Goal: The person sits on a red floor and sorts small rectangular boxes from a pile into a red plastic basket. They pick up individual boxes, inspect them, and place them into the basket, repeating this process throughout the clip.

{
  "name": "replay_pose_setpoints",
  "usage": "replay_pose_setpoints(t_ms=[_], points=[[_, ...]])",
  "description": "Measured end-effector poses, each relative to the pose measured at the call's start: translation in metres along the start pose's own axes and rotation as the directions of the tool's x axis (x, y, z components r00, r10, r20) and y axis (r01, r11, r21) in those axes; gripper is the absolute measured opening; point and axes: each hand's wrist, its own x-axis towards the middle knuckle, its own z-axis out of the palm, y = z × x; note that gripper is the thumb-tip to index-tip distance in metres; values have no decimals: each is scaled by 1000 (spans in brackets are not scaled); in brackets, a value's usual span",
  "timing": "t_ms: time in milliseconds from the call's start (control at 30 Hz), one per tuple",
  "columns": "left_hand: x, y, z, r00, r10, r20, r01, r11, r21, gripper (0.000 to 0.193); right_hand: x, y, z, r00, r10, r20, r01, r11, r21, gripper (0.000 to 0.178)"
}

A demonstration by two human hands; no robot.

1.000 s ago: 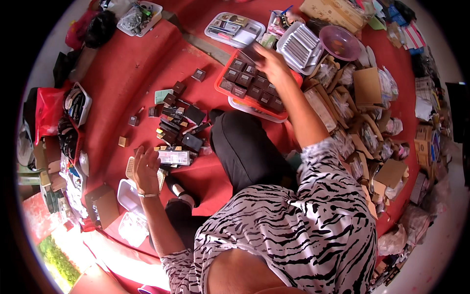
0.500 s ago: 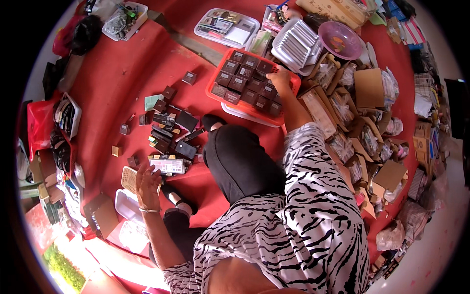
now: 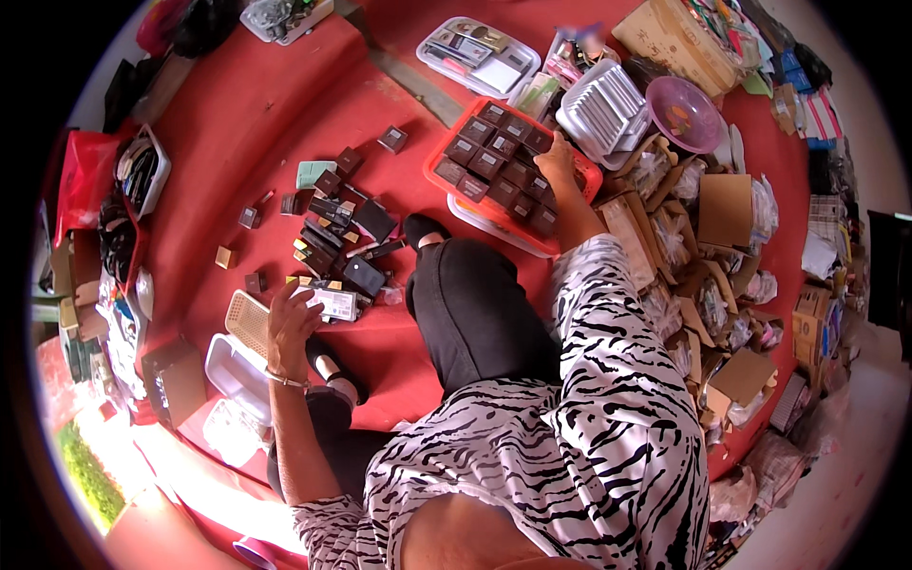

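My right hand (image 3: 559, 163) reaches the right side of a red-orange plastic basket (image 3: 596, 186), its fingers closed around a small dark box (image 3: 539, 142) at the edge of the packed rows. Rows of similar dark brown boxes with pale labels (image 3: 485, 163) fill the basket, which rests over a white tray (image 3: 465, 211). My left hand (image 3: 292, 331), with a bracelet at the wrist, hovers with loosely bent fingers apart and nothing visible in them. Close to it lie a pale flat package (image 3: 336, 305) and a beige lattice basket (image 3: 247, 321).
A heap of dark cosmetic boxes (image 3: 374, 220) lies on the red floor covering (image 3: 237, 161), with single boxes scattered around. Open cartons of bagged goods (image 3: 724, 211) crowd the right. A purple bowl (image 3: 698, 131) and stacked white trays (image 3: 579, 123) stand beyond the basket.
The whole view has shifted slightly, so the basket appears farther right. My right hand stays at the basket's right side. My left hand remains raised near the lattice basket, its fingers slightly more bent.
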Motion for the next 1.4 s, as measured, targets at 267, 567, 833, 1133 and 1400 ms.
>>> replay_pose_setpoints(t_ms=[267,567,833,1133,1400], points=[[0,-21,-3,998,-57,-13,59,979,195,47,12,15,14,999,-8,-39,7,1000,-19,65],[2,-12,9,1000,-27,-9,29,951,309,46,16,35,-12,986,-165,5,162,976,145,43],[11,-30,6,998,-52,22,41,933,357,47,20,35,-11,976,16,-217,-50,987,-152,33],[4,-22,14,998,-53,20,43,940,339,49,-7,24,3,997,-69,-43,70,997,23,58],[3,-28,7,999,-45,25,33,927,375,46,19,34,8,965,88,248,-221,784,580,28]])
